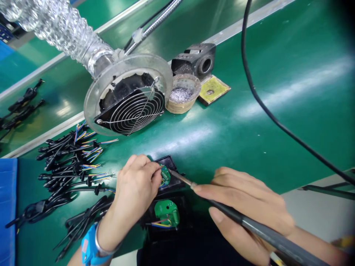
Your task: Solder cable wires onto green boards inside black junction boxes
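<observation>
The left hand [138, 181] pinches thumb and finger together, on what I cannot tell, beside a green circuit board [166, 177] in a black case [175, 181] on the worktop [219, 144]. The right hand [249, 197] is clamped around a soldering iron [251, 224].

Green worktop [222, 144], white glare [299, 91]; pale floor [324, 205]

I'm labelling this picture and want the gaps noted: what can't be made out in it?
In the head view:
Upper green board: left part hidden behind the left hand.
Any wire in that hand's grip: too small, covered by its fingers.
Soldering iron: rear end cut off by the bottom edge; tip contact too small to tell.
Silver duct: far end cut off, top left.
</observation>
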The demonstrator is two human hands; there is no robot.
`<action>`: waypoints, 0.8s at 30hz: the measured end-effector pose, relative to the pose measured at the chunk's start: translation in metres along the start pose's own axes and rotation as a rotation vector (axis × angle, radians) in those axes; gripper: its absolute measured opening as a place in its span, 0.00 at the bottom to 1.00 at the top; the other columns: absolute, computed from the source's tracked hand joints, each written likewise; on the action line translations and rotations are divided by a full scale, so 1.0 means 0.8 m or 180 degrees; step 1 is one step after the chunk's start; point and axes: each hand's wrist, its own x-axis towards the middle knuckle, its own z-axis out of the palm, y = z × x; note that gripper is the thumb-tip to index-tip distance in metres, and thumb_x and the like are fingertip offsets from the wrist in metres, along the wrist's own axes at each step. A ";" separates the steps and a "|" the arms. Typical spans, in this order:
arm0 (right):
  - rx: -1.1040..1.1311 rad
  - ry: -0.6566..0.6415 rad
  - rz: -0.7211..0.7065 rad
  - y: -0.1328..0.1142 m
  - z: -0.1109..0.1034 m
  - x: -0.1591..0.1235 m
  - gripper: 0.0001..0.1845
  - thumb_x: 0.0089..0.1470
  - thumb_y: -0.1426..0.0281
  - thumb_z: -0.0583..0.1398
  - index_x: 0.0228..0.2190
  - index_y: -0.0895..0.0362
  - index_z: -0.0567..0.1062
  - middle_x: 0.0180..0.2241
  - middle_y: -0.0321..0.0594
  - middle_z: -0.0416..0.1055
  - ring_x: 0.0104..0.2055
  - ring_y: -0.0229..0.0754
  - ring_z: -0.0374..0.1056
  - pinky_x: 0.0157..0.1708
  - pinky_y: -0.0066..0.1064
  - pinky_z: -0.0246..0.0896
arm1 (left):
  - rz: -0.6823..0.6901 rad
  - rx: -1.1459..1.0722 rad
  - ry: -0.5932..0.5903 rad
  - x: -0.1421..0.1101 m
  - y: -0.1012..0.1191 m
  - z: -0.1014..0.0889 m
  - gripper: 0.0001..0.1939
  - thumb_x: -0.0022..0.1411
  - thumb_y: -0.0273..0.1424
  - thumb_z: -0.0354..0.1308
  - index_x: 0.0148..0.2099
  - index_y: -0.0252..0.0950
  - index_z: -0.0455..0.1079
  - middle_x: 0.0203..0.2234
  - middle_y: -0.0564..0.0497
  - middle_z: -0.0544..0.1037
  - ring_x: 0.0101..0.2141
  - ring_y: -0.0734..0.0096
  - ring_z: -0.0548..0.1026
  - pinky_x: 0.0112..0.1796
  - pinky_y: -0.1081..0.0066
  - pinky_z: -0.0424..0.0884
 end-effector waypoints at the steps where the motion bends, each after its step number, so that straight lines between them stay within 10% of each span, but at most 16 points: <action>1: -0.0046 0.0026 0.0063 -0.002 -0.002 -0.001 0.17 0.50 0.79 0.56 0.42 0.57 0.74 0.28 0.41 0.72 0.26 0.41 0.67 0.25 0.37 0.66 | 0.0001 -0.0002 -0.0013 0.000 0.000 0.000 0.08 0.64 0.28 0.56 0.34 0.38 0.75 0.27 0.51 0.73 0.31 0.66 0.68 0.32 0.67 0.66; 8: -0.0049 0.0679 0.0007 0.007 0.018 0.003 0.22 0.54 0.80 0.57 0.51 0.57 0.71 0.30 0.39 0.73 0.26 0.38 0.67 0.24 0.32 0.66 | -0.0028 -0.0022 -0.0068 -0.002 0.000 -0.002 0.07 0.64 0.29 0.56 0.34 0.38 0.75 0.27 0.51 0.72 0.32 0.65 0.67 0.32 0.67 0.64; 24: -0.0457 0.0304 0.0072 0.023 0.052 0.005 0.16 0.56 0.80 0.59 0.46 0.57 0.71 0.34 0.39 0.75 0.31 0.37 0.70 0.34 0.28 0.71 | 0.0270 -0.1021 -0.0479 0.000 -0.004 -0.019 0.05 0.64 0.26 0.55 0.38 0.37 0.72 0.33 0.51 0.71 0.36 0.67 0.66 0.41 0.64 0.65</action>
